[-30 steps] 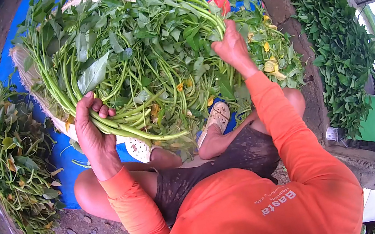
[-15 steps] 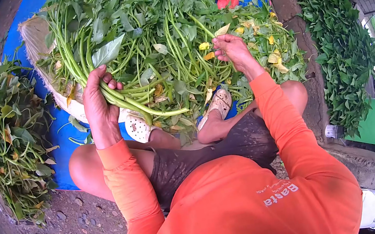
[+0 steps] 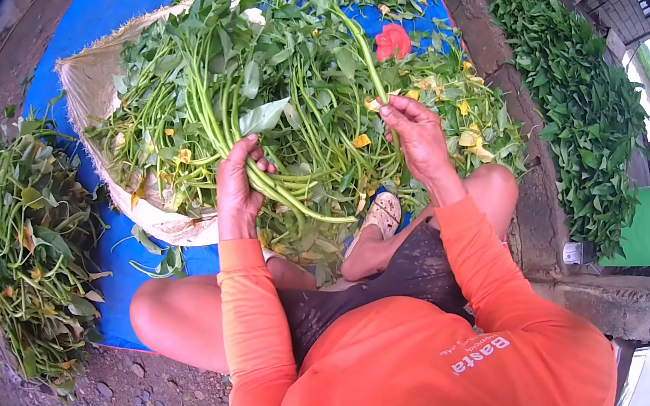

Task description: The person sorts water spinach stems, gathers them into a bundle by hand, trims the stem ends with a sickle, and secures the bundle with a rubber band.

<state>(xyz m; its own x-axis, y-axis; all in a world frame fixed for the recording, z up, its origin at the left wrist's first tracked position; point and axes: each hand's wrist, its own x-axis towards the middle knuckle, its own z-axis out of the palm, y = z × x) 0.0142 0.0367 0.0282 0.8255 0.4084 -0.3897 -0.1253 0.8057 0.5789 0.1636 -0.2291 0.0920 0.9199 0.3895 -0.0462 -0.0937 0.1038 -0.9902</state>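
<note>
In my left hand (image 3: 242,186) is a bunch of long-stemmed water spinach (image 3: 211,110), fingers wrapped round the stems. The leafy tops fan upward and the cut ends stick out to the lower right. My right hand (image 3: 424,140) pinches a single water spinach stem (image 3: 361,40), which stands nearly upright with leaves at its top. Both hands are over a heap of loose water spinach (image 3: 317,109), partly lying on an open woven sack (image 3: 87,95). Yellowed leaves (image 3: 470,139) are scattered on the heap's right side.
A blue tarp (image 3: 114,262) lies under the heap. Another pile of greens (image 3: 33,246) sits at the left, and a long row of leafy bunches (image 3: 575,89) runs along the right. A red plastic piece (image 3: 392,41) and a green bin (image 3: 644,229) are also in view.
My left hand has moved right with the bunch, closer to my right hand. The stem in my right hand is now raised more upright and higher above the heap. The view has shifted slightly.
</note>
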